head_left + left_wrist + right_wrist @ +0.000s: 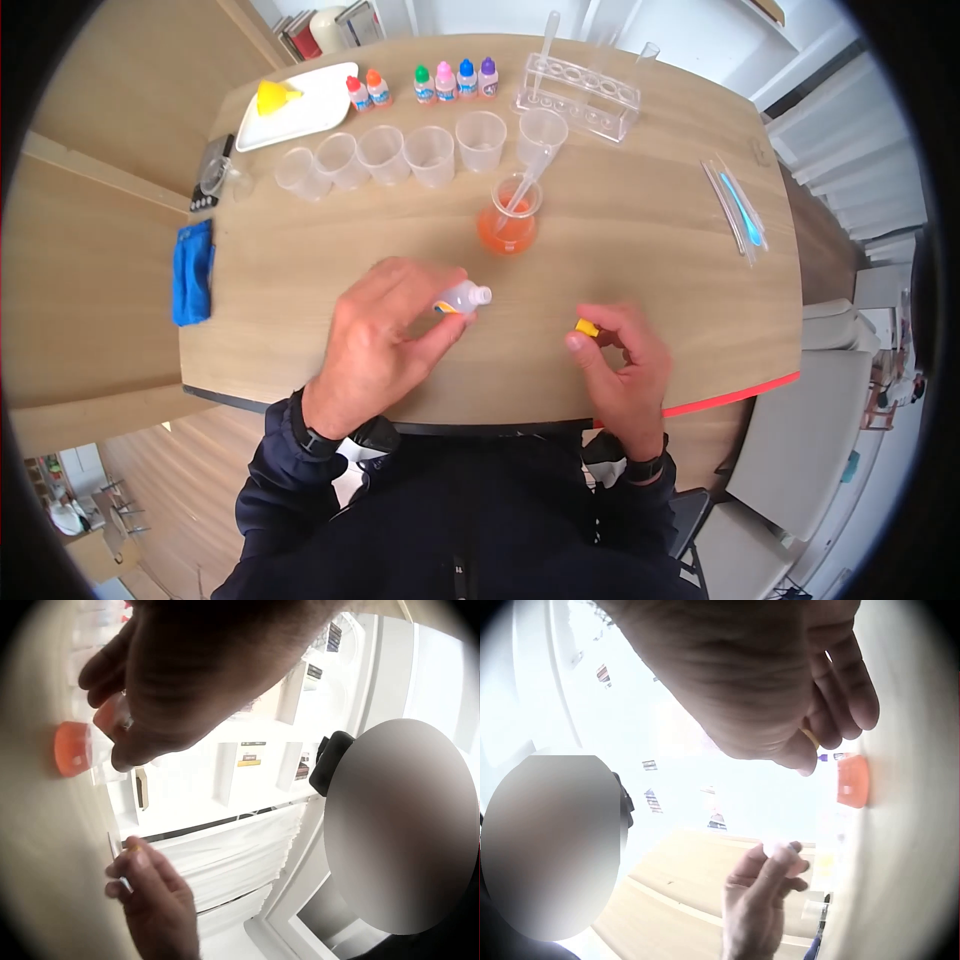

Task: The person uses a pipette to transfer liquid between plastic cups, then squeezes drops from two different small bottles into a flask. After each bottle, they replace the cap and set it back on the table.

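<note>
My left hand point(375, 325) grips a small clear dropper bottle point(462, 297), tilted with its white nozzle toward the right. Between thumb and fingertips my right hand point(630, 365) pinches a small yellow cap point(587, 328). Cap and bottle are apart. Beyond both hands stands a flask of orange liquid point(508, 226), with a clear pipette leaning in its neck. In the left wrist view, the flask point(73, 749) shows beside the left hand point(180, 690); in the right wrist view, the flask point(853, 781) is near the right hand point(765, 690).
Several clear cups point(430, 157) line the table behind the flask, with small coloured bottles point(445, 82) and a test tube rack point(578, 98) farther back. A white tray point(325, 95) holds a yellow item at back left; a blue cloth point(192, 272) lies left, pipettes point(740, 210) right.
</note>
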Demonstrator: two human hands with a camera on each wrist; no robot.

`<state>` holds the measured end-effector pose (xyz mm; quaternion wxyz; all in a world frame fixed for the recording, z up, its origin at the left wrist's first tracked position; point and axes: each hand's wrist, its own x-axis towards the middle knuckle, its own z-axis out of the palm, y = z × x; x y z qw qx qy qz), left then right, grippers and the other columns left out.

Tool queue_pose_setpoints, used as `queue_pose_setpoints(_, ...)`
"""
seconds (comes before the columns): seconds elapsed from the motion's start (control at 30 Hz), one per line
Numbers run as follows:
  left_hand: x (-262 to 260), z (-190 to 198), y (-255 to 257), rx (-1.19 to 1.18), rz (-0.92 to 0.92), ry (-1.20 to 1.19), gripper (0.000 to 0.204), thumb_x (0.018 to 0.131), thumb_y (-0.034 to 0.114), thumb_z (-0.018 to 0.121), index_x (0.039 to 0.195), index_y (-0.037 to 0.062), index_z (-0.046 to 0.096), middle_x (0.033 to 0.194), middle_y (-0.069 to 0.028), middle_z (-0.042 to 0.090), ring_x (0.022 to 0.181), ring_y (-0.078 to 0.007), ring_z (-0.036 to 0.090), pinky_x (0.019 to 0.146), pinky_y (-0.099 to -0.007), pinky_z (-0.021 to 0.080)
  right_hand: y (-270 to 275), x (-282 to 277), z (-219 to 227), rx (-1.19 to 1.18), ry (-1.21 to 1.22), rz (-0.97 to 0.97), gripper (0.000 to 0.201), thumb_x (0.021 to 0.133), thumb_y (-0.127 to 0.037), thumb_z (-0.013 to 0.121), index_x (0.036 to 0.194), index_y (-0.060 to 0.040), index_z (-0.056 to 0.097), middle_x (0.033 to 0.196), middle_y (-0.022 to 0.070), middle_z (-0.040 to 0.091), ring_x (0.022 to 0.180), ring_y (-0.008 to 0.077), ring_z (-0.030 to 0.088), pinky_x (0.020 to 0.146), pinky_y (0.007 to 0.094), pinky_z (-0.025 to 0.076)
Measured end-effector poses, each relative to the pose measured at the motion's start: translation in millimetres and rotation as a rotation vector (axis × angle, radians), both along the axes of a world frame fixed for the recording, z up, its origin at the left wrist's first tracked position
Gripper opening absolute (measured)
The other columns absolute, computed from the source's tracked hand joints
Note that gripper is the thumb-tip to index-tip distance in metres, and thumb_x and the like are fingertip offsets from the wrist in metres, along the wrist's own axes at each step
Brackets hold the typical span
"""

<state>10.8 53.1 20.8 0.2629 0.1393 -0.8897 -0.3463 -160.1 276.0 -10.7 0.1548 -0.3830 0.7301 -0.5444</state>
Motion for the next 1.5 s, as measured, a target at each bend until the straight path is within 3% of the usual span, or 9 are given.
queue_pose_setpoints(0.1, -13.1, 19.3, -20.0, -0.134, 0.014, -0.032, 0.032, 0.084, -0.003, 0.089, 0.114, 0.0025, 0.077, 0.104, -0.0106, 0.077, 0.090, -0.0270, 0.072, 0.077, -0.0368, 0.059, 5.4, 2.2, -23.7, 0.019, -0.216, -0.075, 0.021, 0.098, -0.003, 0.081, 0.119, -0.0009, 0.076, 0.100, 0.0052, 0.071, 0.085, 0.0128, 0.067, 0.075, 0.0271, 0.055)
queue_pose_setpoints(0.37, -56.0, 44.4, -41.9, -0.457, 0.002, -0.045, 0.035, 0.082, -0.001, 0.090, 0.114, 0.0041, 0.076, 0.102, -0.0116, 0.075, 0.089, -0.0303, 0.072, 0.075, -0.0393, 0.058, 8.1, 1.0, -30.0, 0.003, -0.186, -0.072, 0.020, 0.099, -0.005, 0.081, 0.117, 0.0004, 0.075, 0.099, 0.0068, 0.071, 0.084, 0.0143, 0.069, 0.074, 0.0275, 0.056)
queue_pose_setpoints(1.0, -69.6, 40.8, -40.4, -0.621, 0.030, -0.140, 0.037, 0.079, 0.000, 0.089, 0.113, 0.0052, 0.076, 0.108, -0.0089, 0.076, 0.097, -0.0313, 0.071, 0.083, -0.0424, 0.060, 8.5, -1.4, -27.9, -0.034, -0.161, -0.058, 0.020, 0.097, -0.005, 0.082, 0.115, 0.0015, 0.075, 0.097, 0.0108, 0.072, 0.081, 0.0196, 0.071, 0.073, 0.0312, 0.058)
queue_pose_setpoints(1.1, -69.9, 41.1, -40.1, -0.626, 0.032, -0.142, 0.037, 0.079, 0.000, 0.089, 0.113, 0.0050, 0.076, 0.108, -0.0091, 0.076, 0.098, -0.0314, 0.070, 0.083, -0.0424, 0.060, 10.2, -2.3, -29.9, -0.018, -0.157, -0.034, 0.023, 0.099, -0.005, 0.082, 0.119, 0.0006, 0.074, 0.100, 0.0073, 0.071, 0.085, 0.0140, 0.070, 0.075, 0.0273, 0.055)
queue_pose_setpoints(1.5, -69.7, 39.6, -41.4, -0.664, 0.022, -0.131, 0.035, 0.079, 0.001, 0.089, 0.112, 0.0052, 0.076, 0.109, -0.0088, 0.075, 0.099, -0.0312, 0.070, 0.083, -0.0426, 0.060, 9.8, -2.6, -30.8, -0.012, -0.139, -0.034, 0.023, 0.098, -0.005, 0.082, 0.119, 0.0010, 0.075, 0.101, 0.0078, 0.072, 0.085, 0.0143, 0.070, 0.075, 0.0275, 0.055)
